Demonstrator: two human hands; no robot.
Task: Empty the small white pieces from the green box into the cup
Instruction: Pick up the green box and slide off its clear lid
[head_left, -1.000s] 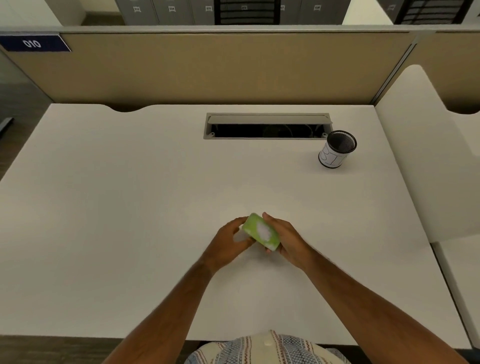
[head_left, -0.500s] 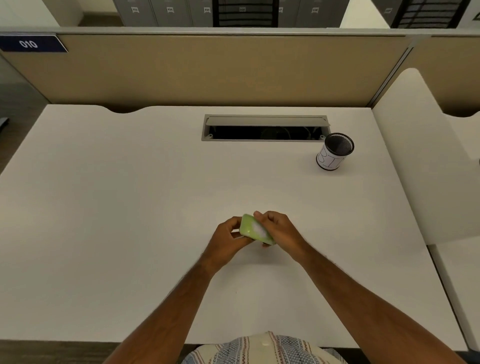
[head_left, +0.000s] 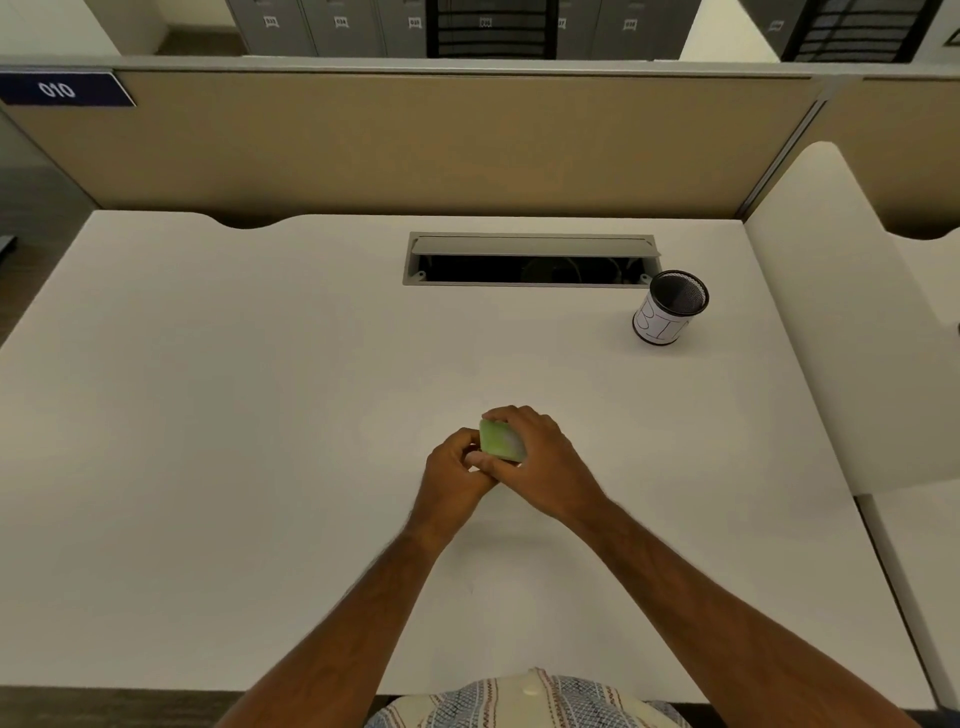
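A small green box (head_left: 500, 446) with a pale face is held just above the middle of the white desk (head_left: 260, 415). My right hand (head_left: 545, 462) wraps over its top and right side. My left hand (head_left: 456, 470) grips its left end with curled fingers. The small white pieces are not visible; the box looks closed. The cup (head_left: 670, 307), a black mesh cylinder with a white paper label, stands upright at the far right of the desk, well away from both hands.
A rectangular cable slot (head_left: 530, 260) with a raised grey flap opens in the desk's far middle, left of the cup. A tan partition (head_left: 415, 145) runs along the back. A white side panel (head_left: 852, 322) borders the desk's right edge.
Both hands have closed more tightly around the green box, and the right hand now covers more of its top. The box has tilted a little and shifted slightly away from me.
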